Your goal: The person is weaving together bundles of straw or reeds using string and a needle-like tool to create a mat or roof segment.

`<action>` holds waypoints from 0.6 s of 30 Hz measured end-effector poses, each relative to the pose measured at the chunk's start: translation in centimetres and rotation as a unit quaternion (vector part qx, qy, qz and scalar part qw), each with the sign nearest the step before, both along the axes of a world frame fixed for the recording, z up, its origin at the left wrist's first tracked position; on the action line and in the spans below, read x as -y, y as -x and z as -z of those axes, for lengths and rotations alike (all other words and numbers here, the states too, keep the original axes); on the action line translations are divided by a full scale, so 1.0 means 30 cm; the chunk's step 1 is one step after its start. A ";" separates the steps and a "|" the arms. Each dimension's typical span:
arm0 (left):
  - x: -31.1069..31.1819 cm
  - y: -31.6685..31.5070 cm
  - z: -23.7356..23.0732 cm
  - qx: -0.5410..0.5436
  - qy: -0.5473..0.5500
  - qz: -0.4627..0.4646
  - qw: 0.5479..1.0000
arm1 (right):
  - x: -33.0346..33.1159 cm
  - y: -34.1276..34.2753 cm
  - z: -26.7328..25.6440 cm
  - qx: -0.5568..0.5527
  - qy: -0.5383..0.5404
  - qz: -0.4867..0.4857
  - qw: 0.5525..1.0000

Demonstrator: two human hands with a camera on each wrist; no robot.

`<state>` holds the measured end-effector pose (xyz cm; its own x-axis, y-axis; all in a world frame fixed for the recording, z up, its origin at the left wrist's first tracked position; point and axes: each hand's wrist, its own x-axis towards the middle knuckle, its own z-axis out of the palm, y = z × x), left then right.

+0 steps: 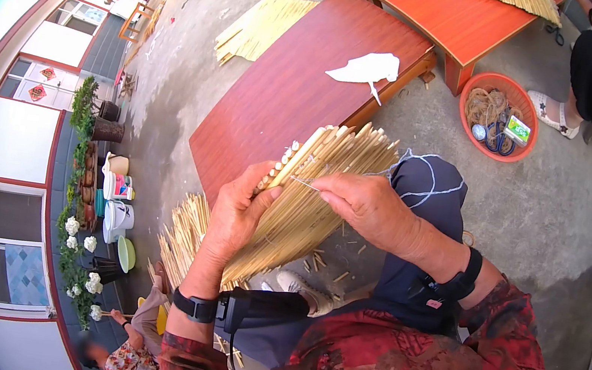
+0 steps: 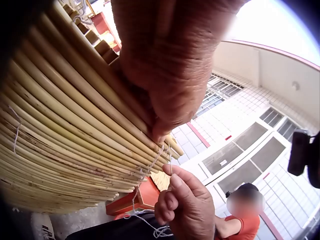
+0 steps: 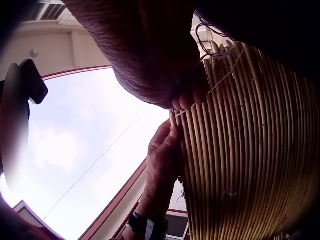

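A mat of straw-coloured stalks [image 1: 289, 222], bound side by side with thread, lies across the person's lap. At its upper edge the left hand [image 1: 235, 211] grips the outermost stalks, thumb on the near face. The right hand [image 1: 365, 204] pinches a thin needle [image 1: 302, 182] between thumb and forefinger, its tip at the mat's edge. In the left wrist view the needle [image 2: 170, 159] rises from the right fingertips beside a row of stitches [image 2: 150, 167]. Pale string [image 1: 427, 194] loops over the person's knee. From the right wrist, the left hand [image 3: 162, 155] shows at the mat's side edge.
A low red-brown table [image 1: 287, 85] stands ahead, with a white cloth-like piece [image 1: 369, 68] on it. To the right an orange basket [image 1: 466, 107] holds string and small items. Cut stalk pieces [image 1: 317, 260] litter the floor. Other people sit at left and right.
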<state>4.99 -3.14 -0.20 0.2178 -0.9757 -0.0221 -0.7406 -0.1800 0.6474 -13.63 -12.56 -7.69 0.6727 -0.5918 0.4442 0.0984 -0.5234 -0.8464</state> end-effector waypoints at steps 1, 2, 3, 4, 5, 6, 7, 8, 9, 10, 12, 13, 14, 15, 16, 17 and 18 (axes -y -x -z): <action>0.000 -0.003 0.001 -0.006 0.000 0.001 1.000 | -0.001 -0.002 -0.001 0.003 0.005 0.001 1.000; 0.000 -0.005 0.002 -0.012 0.001 0.002 1.000 | 0.000 -0.004 -0.001 0.006 0.010 0.003 1.000; 0.000 -0.006 0.003 -0.012 0.001 0.001 1.000 | 0.001 -0.004 -0.003 0.006 0.011 0.002 1.000; 0.000 -0.005 0.006 -0.013 0.007 0.003 1.000 | 0.002 -0.003 -0.004 0.004 0.011 -0.002 1.000; 0.000 -0.004 0.008 -0.013 0.012 0.005 1.000 | 0.002 -0.002 -0.005 0.002 0.010 -0.005 1.000; 0.001 -0.003 0.007 -0.014 0.012 0.005 1.000 | 0.003 -0.002 -0.005 0.002 0.010 -0.006 1.000; 0.001 -0.001 0.004 -0.017 0.012 0.006 1.000 | 0.003 -0.002 -0.005 0.004 0.011 -0.006 1.000; 0.001 0.000 0.002 -0.019 0.012 0.008 1.000 | 0.004 -0.002 -0.005 0.006 0.011 -0.007 1.000; 0.000 0.000 0.004 -0.019 0.013 0.007 1.000 | 0.003 -0.003 -0.003 0.007 0.012 -0.008 1.000; 0.000 -0.002 0.004 -0.019 0.014 0.007 1.000 | 0.003 -0.004 -0.003 0.012 0.020 -0.005 1.000; 0.000 -0.004 0.008 -0.020 0.014 0.008 1.000 | 0.002 -0.004 -0.004 0.016 0.028 -0.003 0.999; 0.000 -0.004 0.011 -0.026 0.013 0.005 1.000 | 0.003 -0.004 -0.005 0.015 0.024 -0.003 1.000; 0.000 -0.005 0.012 -0.031 0.012 0.001 0.999 | 0.004 -0.004 -0.006 0.015 0.020 -0.003 1.000; 0.001 -0.004 0.012 -0.031 0.013 0.001 0.999 | 0.004 -0.003 -0.007 0.015 0.020 -0.003 1.000; 0.001 -0.002 0.013 -0.027 0.013 0.001 1.000 | 0.005 0.000 -0.007 0.005 0.011 -0.009 1.000; 0.001 -0.001 0.012 -0.024 0.014 0.001 1.000 | 0.006 0.001 -0.008 -0.004 0.002 -0.015 1.000; 0.001 -0.001 0.012 -0.024 0.014 0.001 1.000 | 0.007 0.002 -0.008 -0.004 0.002 -0.015 1.000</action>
